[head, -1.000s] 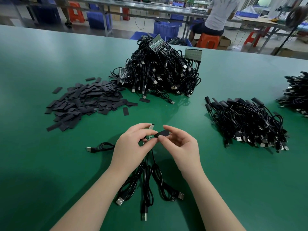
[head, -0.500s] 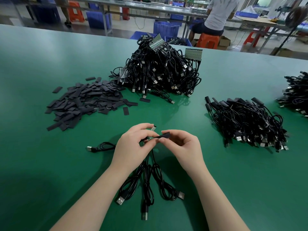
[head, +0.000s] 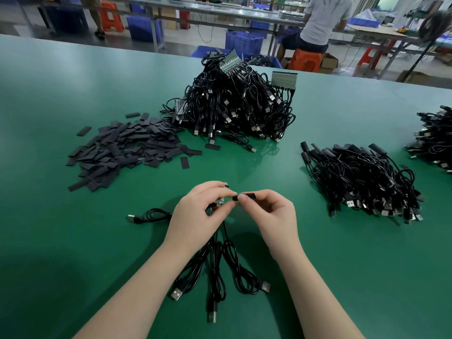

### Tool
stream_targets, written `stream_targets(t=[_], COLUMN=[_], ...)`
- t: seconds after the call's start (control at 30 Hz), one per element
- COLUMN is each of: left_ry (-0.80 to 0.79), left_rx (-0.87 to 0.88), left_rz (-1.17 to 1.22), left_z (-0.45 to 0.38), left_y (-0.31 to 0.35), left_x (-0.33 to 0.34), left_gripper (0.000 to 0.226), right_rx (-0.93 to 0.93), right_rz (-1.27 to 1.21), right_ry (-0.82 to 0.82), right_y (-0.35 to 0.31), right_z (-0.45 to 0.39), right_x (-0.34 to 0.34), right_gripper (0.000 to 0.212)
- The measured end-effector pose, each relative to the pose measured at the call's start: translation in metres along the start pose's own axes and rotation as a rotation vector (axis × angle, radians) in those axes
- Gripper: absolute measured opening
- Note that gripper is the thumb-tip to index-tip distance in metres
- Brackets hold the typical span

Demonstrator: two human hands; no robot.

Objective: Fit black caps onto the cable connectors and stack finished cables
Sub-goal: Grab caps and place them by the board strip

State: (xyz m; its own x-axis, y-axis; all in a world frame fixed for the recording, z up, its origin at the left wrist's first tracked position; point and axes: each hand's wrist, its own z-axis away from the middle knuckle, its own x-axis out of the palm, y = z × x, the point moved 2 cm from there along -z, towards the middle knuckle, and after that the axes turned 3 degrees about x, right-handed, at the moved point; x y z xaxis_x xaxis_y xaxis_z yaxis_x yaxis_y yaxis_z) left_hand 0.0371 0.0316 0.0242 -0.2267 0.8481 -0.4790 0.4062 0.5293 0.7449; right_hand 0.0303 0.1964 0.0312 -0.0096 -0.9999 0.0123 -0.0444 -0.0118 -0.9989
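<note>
Moved closer together since a second ago, with the right hand [head: 270,211] now tucked right up against the left hand [head: 199,212] and the cap [head: 245,196] slid in toward the left fingertips. Pinched between right thumb and forefinger, that black cap, lying roughly level and touching the tips of the left fingers. Curled round a little connector end [head: 219,203] on the left side, with a bit of green and metal peeking out between the fingers (too small to say much more). Dangling down from the left grip toward the camera, a bunch of black cables [head: 221,260], plugs fanned out flat on the green table [head: 73,241], plus one more plug [head: 133,218] poking out to the left of the wrist. Heaped up beyond the hands in the middle, a big tangled pile of cables [head: 234,104] with some pale strips sticking out of it. Scattered just left of that, a flat spread of loose caps [head: 122,149], a couple of strays lying apart near its right edge. Off to the right, well apart from the hands, a neater stack of capped cables [head: 362,177], black ends pointing away. Further right at the frame edge, another dark bundle [head: 435,140], cut off. Behind the table, a person [head: 322,18] sitting on an orange stool [head: 305,60] facing away, blue bins [head: 244,41] on the floor.
</note>
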Motion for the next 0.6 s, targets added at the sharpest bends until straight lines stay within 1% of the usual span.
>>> stream_targets(t=[0.1, 0.17, 0.23, 0.3, 0.37, 0.4, 0.5, 0.6], left_ry=[0.031, 0.034, 0.019, 0.005, 0.006, 0.002, -0.035, -0.041], left_rx=[0.04, 0.035, -0.027, -0.097, -0.139, -0.151, -0.149, -0.137], left_rz=[-0.002, 0.004, 0.025, 0.053, 0.045, 0.018, -0.143, -0.178], left_z=[-0.0001, -0.0009, -0.0008, -0.0001, 0.0013, 0.0016, 0.0018, 0.0013], left_y=[0.0005, 0.0002, -0.0006, -0.0023, -0.0042, -0.0046, -0.0014, 0.0021], left_x=[-0.0002, -0.0013, -0.001, 0.001, 0.0017, 0.0013, -0.0002, -0.0009], left_gripper=[0.033, 0.044, 0.054, 0.055, 0.05, 0.044, 0.018, 0.011], right_rx=[0.039, 0.061, 0.073, 0.077, 0.078, 0.079, 0.085, 0.088], right_rz=[-0.131, -0.19, -0.217, -0.216, -0.213, -0.206, -0.172, -0.154], right_ry=[0.057, 0.089, 0.111, 0.115, 0.107, 0.102, 0.086, 0.083], right_y=[0.0008, 0.0008, 0.0015, 0.0025, 0.0028, 0.0029, 0.0035, 0.0044], right_z=[-0.0022, -0.0039, -0.0044, -0.0037, -0.0025, -0.0021, -0.0019, -0.0017], right_x=[-0.0039, -0.0055, -0.0054, -0.0042, -0.0027, -0.0022, -0.0008, -0.0001], right_gripper=[0.018, 0.018, 0.016, 0.012, 0.013, 0.015, 0.018, 0.017])
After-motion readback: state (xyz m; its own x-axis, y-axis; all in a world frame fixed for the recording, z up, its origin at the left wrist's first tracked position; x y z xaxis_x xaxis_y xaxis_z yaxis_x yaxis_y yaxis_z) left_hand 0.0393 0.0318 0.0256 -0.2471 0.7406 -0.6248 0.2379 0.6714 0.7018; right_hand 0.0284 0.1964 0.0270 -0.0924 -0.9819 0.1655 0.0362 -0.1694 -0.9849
